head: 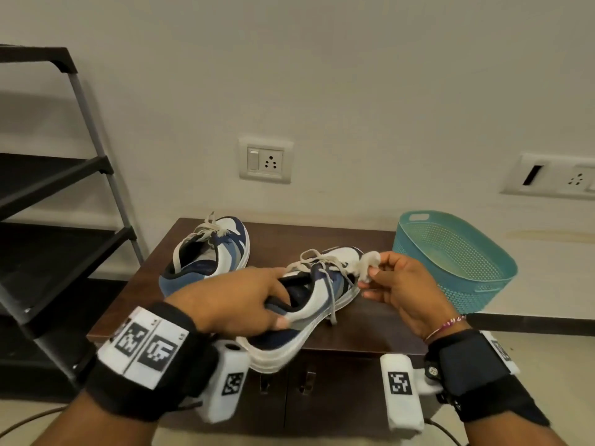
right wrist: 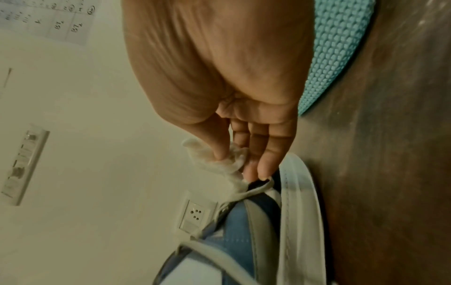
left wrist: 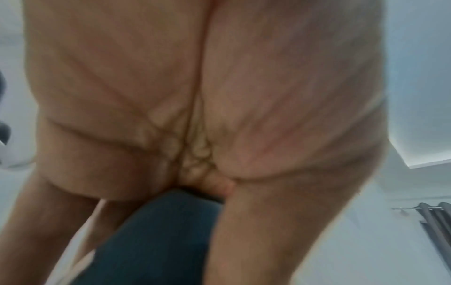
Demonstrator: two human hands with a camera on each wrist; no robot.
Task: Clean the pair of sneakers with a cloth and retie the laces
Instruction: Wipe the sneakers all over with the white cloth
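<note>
Your left hand has the near sneaker gripped at the heel collar, fingers tucked inside the opening and thumb on the outside, with the heel raised off the dark wooden surface and the toe pointing away toward the wall. Your right hand pinches a small crumpled white cloth between thumb and fingertips, right at the toe end of the loose laces. From the right wrist view the cloth sits touching the upper just beside the white sole rim. Looks like you're wiping the forefoot now. Keep that heel grip firm so the shoe doesn't twist as you press, and fold the cloth over to a clean face before working the white toe panel. Mind the trailing lace ends; they could snag in the cloth. The second sneaker waits farther back on the left, laces undone too. A teal basket stands at the right end, near your wiping hand.
</note>
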